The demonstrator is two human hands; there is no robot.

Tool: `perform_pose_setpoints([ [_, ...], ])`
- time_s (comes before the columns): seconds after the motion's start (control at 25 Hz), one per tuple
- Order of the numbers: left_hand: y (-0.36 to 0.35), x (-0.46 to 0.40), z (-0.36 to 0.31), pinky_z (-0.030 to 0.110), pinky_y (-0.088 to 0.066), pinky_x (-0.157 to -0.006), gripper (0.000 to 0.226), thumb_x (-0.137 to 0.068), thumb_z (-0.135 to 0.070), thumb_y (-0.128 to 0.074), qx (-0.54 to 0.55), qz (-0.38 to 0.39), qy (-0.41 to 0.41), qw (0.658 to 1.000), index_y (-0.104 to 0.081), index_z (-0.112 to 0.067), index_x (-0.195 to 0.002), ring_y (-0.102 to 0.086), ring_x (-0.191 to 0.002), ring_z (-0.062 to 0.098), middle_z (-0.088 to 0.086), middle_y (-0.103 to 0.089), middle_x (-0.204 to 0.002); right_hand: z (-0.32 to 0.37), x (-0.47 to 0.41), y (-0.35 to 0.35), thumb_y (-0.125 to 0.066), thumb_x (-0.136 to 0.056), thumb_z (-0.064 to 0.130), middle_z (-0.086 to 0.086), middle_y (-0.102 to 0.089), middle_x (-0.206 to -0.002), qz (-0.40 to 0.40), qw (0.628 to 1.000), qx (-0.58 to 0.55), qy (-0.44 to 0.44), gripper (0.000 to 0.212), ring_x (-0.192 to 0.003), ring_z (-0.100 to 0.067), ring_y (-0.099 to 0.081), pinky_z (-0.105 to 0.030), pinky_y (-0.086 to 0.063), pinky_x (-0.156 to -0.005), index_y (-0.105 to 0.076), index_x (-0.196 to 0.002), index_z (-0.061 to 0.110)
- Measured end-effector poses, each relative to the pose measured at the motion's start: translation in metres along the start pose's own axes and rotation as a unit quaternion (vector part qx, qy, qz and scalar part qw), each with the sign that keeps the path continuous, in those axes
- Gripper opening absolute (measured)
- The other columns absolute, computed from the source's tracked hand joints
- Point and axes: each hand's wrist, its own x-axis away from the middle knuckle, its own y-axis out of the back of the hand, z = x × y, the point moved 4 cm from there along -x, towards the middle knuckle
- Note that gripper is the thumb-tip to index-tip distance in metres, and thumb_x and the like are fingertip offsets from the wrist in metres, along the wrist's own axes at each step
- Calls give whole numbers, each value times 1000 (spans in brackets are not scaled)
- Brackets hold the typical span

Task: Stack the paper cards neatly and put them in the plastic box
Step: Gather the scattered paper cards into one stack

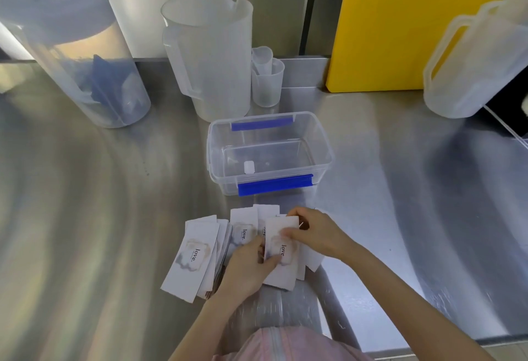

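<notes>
Several white paper cards [191, 257] printed with "love." lie fanned out on the steel counter near its front edge. My left hand [248, 266] and my right hand [315, 233] both pinch a small bunch of cards [281, 270] at the right side of the spread, the left thumb on its left edge, the right fingers at its top. Just behind the cards stands the clear plastic box [324, 149] with blue clips, open; only a small white piece lies inside it.
A large translucent jug [211, 55] and two small measuring cups [267, 80] stand behind the box. A clear container [77, 55] stands at the left, another jug [471, 57] at the right, and a yellow board [394, 23] leans on the back wall.
</notes>
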Motion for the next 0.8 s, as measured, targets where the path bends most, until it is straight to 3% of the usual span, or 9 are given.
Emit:
perform_pose_setpoints([
  [0.08, 4, 1, -2, 11, -35, -50, 15, -84, -25, -55, 31, -17, -3, 999, -56, -11, -86, -44, -56, 4, -9, -48, -61, -2, -5, 9, -47, -88, 35, 7, -59, -87, -30, 997, -66, -19, 14, -65, -2, -54, -4, -42, -49, -53, -91, 22],
  [0.16, 8, 3, -3, 8, -39, -54, 20, -87, -25, -51, 65, -27, -2, 998, -58, -10, -99, -56, -72, 9, -5, -59, -79, -9, -9, 14, -41, -90, 37, 2, -65, -89, -66, 991, -105, -57, 25, -64, -4, -55, -8, -43, -52, -55, -99, 18],
  [0.24, 12, 4, -1, 10, -41, -58, 21, -89, -23, -47, 83, -45, 6, 996, -55, -12, -105, -59, -88, 17, -4, -61, -93, -17, -12, 15, -46, -88, 36, -3, -63, -98, -89, 992, -32, -78, 29, -72, -10, -54, -16, -44, -60, -51, -108, 16],
  [0.36, 16, 5, 3, 8, -38, -56, 14, -90, -21, -43, 72, -78, 22, 994, -51, -10, -94, -53, -76, 13, 6, -62, -92, -26, -15, 4, -63, -77, 38, -6, -43, -116, -39, 982, 167, -82, 55, -99, -20, -52, -30, -48, -82, -38, -122, 20],
  [0.48, 15, 6, 6, 18, -42, -69, 21, -91, -19, -41, 90, -85, 28, 992, -53, -7, -104, -59, -93, 20, 11, -64, -114, -27, -18, -4, -71, -69, 39, -10, -31, -125, -11, 969, 227, -100, 71, -114, -25, -40, -34, -43, -93, -32, -125, 21],
  [0.56, 15, 7, 6, 28, -48, -79, 25, -92, -19, -40, 108, -93, 33, 989, -52, -9, -111, -58, -103, 21, 8, -62, -120, -27, -21, -6, -75, -66, 38, -11, -30, -124, -9, 969, 217, -114, 72, -114, -26, -37, -34, -42, -93, -33, -121, 19],
  [0.68, 16, 7, 7, 30, -47, -83, 28, -93, -19, -35, 133, -104, 50, 984, -49, -12, -116, -57, -106, 19, 6, -59, -124, -27, -20, -9, -76, -66, 33, -11, -34, -123, -31, 973, 201, -113, 68, -112, -25, -40, -34, -44, -93, -33, -117, 19],
  [0.8, 17, 8, 10, 36, -49, -81, 25, -93, -18, -33, 144, -120, 66, 980, -51, -10, -109, -59, -99, 20, 7, -62, -119, -28, -12, -8, -67, -76, 24, -9, -53, -119, -61, 989, 108, -82, 43, -102, -22, -54, -30, -49, -84, -36, -106, 22],
])
